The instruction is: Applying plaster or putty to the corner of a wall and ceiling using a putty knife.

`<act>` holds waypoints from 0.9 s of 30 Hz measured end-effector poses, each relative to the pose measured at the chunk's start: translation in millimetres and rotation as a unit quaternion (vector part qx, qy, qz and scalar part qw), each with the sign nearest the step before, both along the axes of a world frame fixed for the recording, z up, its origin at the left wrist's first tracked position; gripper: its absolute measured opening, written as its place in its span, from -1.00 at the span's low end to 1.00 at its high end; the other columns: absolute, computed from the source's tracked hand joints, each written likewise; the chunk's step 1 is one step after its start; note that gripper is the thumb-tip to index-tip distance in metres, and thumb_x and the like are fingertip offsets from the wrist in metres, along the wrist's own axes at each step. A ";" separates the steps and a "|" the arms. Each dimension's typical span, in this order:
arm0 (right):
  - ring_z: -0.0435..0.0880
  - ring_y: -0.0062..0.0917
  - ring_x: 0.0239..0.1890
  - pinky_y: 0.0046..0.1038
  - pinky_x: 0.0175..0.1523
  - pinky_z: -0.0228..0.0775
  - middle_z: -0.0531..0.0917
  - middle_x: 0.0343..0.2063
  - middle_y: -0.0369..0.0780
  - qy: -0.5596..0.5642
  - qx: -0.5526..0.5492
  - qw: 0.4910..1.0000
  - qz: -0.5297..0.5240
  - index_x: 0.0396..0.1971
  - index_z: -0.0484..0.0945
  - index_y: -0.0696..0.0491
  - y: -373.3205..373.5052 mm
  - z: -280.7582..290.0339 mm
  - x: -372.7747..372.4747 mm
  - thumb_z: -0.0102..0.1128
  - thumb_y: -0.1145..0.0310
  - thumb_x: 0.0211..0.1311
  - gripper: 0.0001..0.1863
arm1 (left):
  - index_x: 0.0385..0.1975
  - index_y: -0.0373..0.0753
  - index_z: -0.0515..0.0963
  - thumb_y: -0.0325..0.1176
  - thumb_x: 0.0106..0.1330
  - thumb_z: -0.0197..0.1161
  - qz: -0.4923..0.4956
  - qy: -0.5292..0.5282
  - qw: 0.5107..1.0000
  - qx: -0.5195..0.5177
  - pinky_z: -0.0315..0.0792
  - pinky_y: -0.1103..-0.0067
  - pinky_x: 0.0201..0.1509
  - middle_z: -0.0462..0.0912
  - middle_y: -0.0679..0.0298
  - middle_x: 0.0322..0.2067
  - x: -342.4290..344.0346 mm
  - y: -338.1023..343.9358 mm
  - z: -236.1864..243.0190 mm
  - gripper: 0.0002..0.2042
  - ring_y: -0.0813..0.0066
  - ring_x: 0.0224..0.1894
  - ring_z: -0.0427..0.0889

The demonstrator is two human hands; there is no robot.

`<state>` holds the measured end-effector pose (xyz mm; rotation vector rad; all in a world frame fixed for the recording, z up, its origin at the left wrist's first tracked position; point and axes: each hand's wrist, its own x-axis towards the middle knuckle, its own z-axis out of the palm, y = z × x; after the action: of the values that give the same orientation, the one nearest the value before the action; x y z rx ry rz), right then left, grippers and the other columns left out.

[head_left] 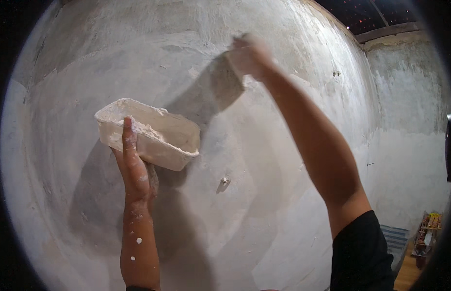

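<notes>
My left hand grips a cream plastic trough from below and its near side, thumb up over the front edge. White paste coats the rim and inside of the trough, and spots of it dot my left forearm. My right hand is raised against the grey plastered wall at upper centre, blurred by motion, its fingers closed; what it holds is hidden in the blur. The wall has patchy pale coats, with shadows of my arms on it.
A small knob juts from the wall below the trough. A second wall meets it at the right, under dark roofing. At lower right are a striped item, a cluttered small rack and some brown floor.
</notes>
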<state>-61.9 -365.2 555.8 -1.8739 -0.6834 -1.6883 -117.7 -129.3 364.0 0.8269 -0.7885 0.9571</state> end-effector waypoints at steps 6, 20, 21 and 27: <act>0.48 -0.46 -0.44 -0.36 -0.30 0.35 0.49 -0.56 -0.21 -0.002 -0.125 0.991 -0.044 -0.53 0.47 0.14 39.7 -29.7 -32.5 0.05 0.38 0.06 -0.87 | 0.27 -0.33 -0.17 0.14 0.24 -0.06 0.001 -0.008 0.999 -0.032 -0.02 0.34 0.34 -0.05 -0.01 0.24 -23.4 -5.9 12.8 -0.19 0.15 0.30 -0.03; 0.58 -0.10 -0.31 -0.22 -0.24 0.42 0.60 -0.41 0.03 -0.052 0.026 0.971 -0.231 -0.34 0.56 0.16 -73.0 -3.0 -32.3 0.03 0.41 0.03 -0.78 | 0.27 -0.18 -0.20 -0.03 0.24 0.08 0.101 -0.035 0.994 -0.002 -0.02 0.36 0.32 0.01 0.09 0.21 -25.8 7.0 27.0 -0.24 0.25 0.26 0.05; 0.59 -0.11 -0.32 -0.21 -0.24 0.44 0.60 -0.40 0.02 -0.078 0.064 0.967 -0.233 -0.38 0.57 0.16 -69.8 1.0 -14.9 -0.05 0.45 0.08 -0.79 | 0.27 -0.18 -0.20 -0.03 0.24 0.08 0.105 -0.041 0.994 -0.002 -0.02 0.36 0.32 0.01 0.09 0.21 -27.1 8.3 26.4 -0.24 0.25 0.26 0.05; 0.64 -0.36 -0.34 -0.42 -0.29 0.47 0.62 -0.46 -0.11 -0.261 0.057 0.938 -0.220 -0.50 0.62 0.06 59.0 -11.2 5.8 0.07 0.49 -0.01 -0.87 | 0.26 -0.23 -0.15 -0.03 0.22 0.10 0.206 -0.014 0.978 -0.021 -0.01 0.37 0.30 0.06 0.08 0.20 -45.9 44.3 10.9 -0.25 0.26 0.26 0.07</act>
<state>-56.1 -306.2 544.7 -1.5769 -0.3497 -2.5030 -163.7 -84.9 374.8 0.9617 -0.6283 1.3509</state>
